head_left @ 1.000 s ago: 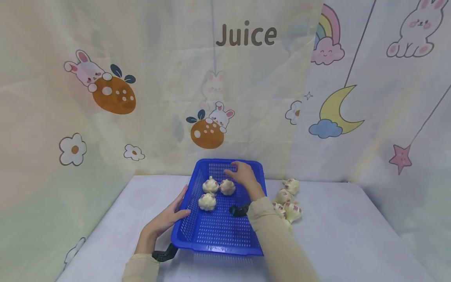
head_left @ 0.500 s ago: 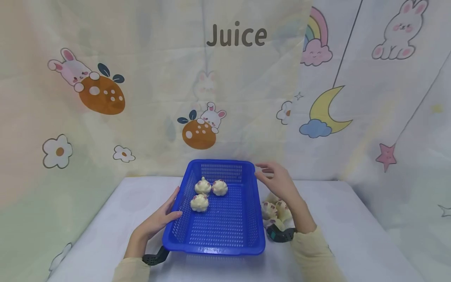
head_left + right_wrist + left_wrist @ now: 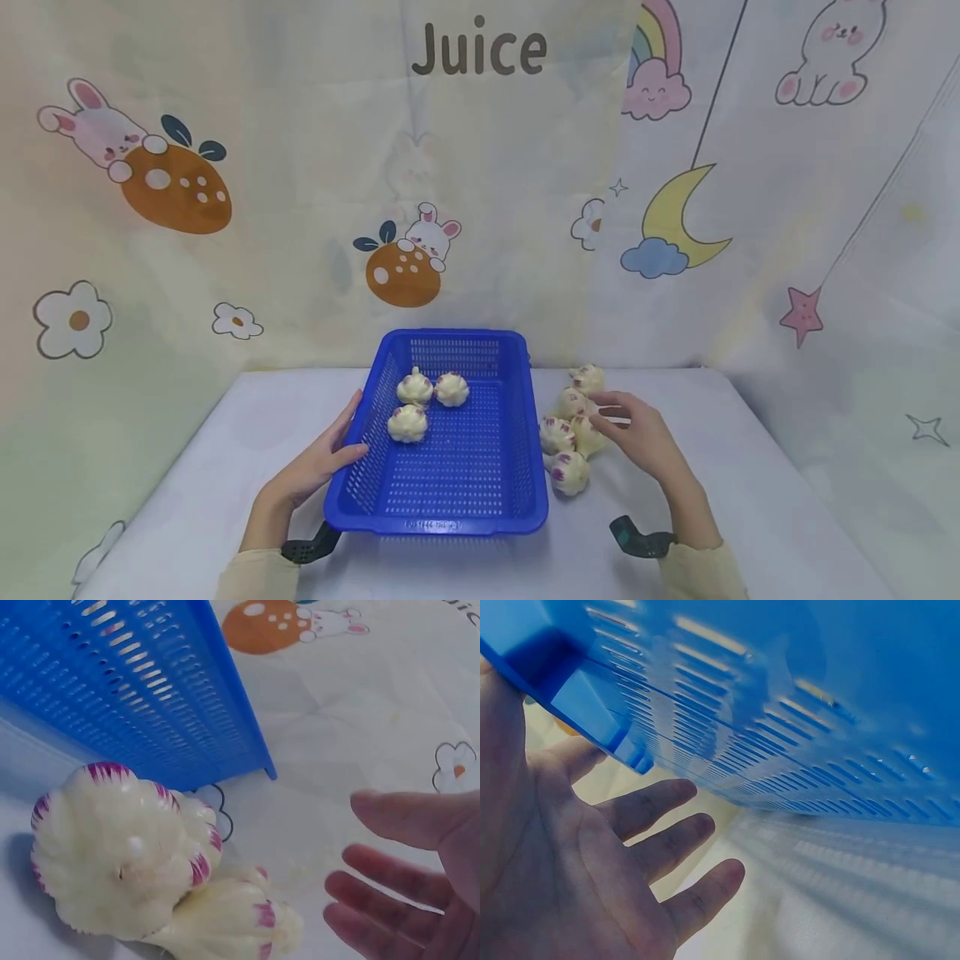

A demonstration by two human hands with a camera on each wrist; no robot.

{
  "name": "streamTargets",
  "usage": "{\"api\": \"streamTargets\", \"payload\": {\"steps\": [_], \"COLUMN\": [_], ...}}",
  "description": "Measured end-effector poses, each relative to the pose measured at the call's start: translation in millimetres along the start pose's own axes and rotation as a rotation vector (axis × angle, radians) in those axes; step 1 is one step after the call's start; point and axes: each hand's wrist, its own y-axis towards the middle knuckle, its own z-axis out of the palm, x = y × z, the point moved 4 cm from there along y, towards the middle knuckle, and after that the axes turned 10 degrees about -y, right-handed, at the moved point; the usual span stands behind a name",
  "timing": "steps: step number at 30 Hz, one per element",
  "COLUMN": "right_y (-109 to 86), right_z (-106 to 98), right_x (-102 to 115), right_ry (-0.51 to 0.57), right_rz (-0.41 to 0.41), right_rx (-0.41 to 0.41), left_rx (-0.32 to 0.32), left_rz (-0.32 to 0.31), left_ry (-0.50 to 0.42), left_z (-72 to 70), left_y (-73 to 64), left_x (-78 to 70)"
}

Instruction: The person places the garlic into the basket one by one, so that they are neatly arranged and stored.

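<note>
A blue perforated plastic basket (image 3: pixel 450 467) holds three white garlic bulbs with purple markings, one of them a front bulb (image 3: pixel 408 424), grouped in its left half. My left hand (image 3: pixel 318 460) grips the basket's left rim, thumb over the edge; in the left wrist view the other fingers (image 3: pixel 675 847) stretch out beside the outer wall. Right of the basket lies a cluster of several garlic bulbs (image 3: pixel 570 473). Beside them my right hand (image 3: pixel 643 433) hovers with thumb and fingers parted. The right wrist view shows a large garlic bulb (image 3: pixel 120 855) apart from the fingertips.
The basket stands on a white-covered table (image 3: pixel 675 533). A printed curtain (image 3: pixel 300 208) hangs directly behind the table's far edge. Black devices are strapped at both wrists, such as the right wrist device (image 3: pixel 641 540).
My right hand has come out from above the basket, across its right rim, and down to the garlic cluster. My left hand stays at the left rim; the view has shifted slightly.
</note>
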Motion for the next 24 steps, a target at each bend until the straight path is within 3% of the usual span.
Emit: {"api": "streamTargets", "payload": {"steps": [8, 18, 24], "right_y": [-1.7, -11.7, -11.2], "right_z": [10.9, 23.3, 26.8], "right_x": [-4.6, -10.2, -6.9], "right_ry": [0.117, 0.165, 0.146], "right_rz": [-0.097, -0.196, -0.229], "right_rx": [0.162, 0.351, 0.395], "left_rx": [-0.009, 0.009, 0.002], "left_rz": [0.005, -0.002, 0.000], "left_ry": [0.032, -0.001, -0.006], "left_z": [-5.3, 0.4, -0.1], "left_y": [-4.3, -5.0, -2.9], "left_x": [-6.5, -9.3, -6.1]}}
